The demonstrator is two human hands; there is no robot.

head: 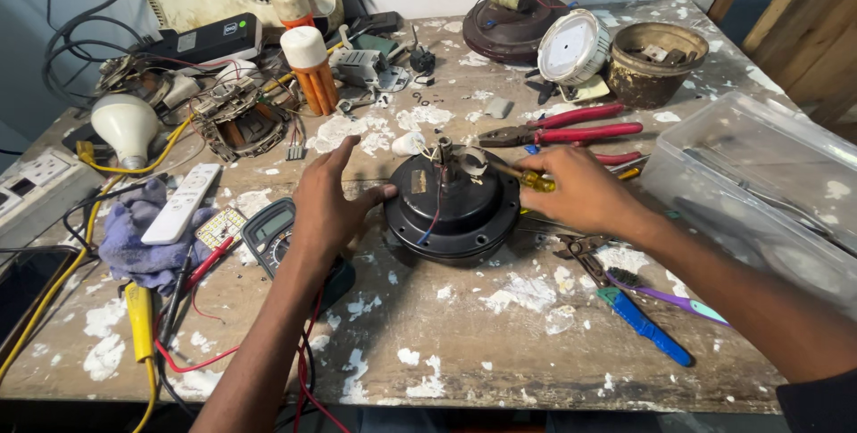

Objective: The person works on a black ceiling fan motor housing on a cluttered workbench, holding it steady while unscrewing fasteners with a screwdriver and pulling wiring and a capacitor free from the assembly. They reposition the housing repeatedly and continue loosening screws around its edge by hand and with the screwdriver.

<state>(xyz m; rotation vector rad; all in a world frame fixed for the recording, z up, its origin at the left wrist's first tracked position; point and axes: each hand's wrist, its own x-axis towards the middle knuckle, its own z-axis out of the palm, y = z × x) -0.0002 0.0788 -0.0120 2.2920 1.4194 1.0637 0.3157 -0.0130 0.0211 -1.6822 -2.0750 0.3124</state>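
A round black fan motor (453, 210) with a short shaft and loose wires on top sits in the middle of the paint-spattered wooden table (500, 344). My left hand (327, 205) rests against its left side, fingers spread, thumb touching the housing. My right hand (580, 190) is closed on a yellow-handled screwdriver (534, 180), whose tip points left at the top of the motor near the shaft.
Red-handled pliers (571, 133) lie behind the motor. A multimeter (272, 229) with red leads, a white remote (181, 203) and a purple cloth (143, 245) sit left. A clear plastic box (759, 183) stands right; a blue-handled tool (644, 326) lies in front.
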